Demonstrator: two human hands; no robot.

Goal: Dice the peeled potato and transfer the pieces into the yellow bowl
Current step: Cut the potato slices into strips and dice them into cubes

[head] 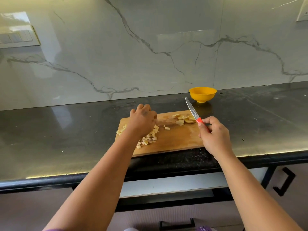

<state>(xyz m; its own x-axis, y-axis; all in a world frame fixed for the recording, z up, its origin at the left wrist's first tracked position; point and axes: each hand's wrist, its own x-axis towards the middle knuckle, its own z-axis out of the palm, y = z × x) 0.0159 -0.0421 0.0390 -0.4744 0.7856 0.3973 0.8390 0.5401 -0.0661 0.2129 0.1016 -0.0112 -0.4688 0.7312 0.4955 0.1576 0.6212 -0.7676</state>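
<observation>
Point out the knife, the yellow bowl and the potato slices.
knife (193,109): head view, middle of the blade.
yellow bowl (202,95): head view, front wall.
potato slices (183,117): head view, middle of the row.

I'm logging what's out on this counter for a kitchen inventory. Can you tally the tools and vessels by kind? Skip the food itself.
Cutting board: 1
Knife: 1, held in the right hand
Yellow bowl: 1
Total: 3
</observation>
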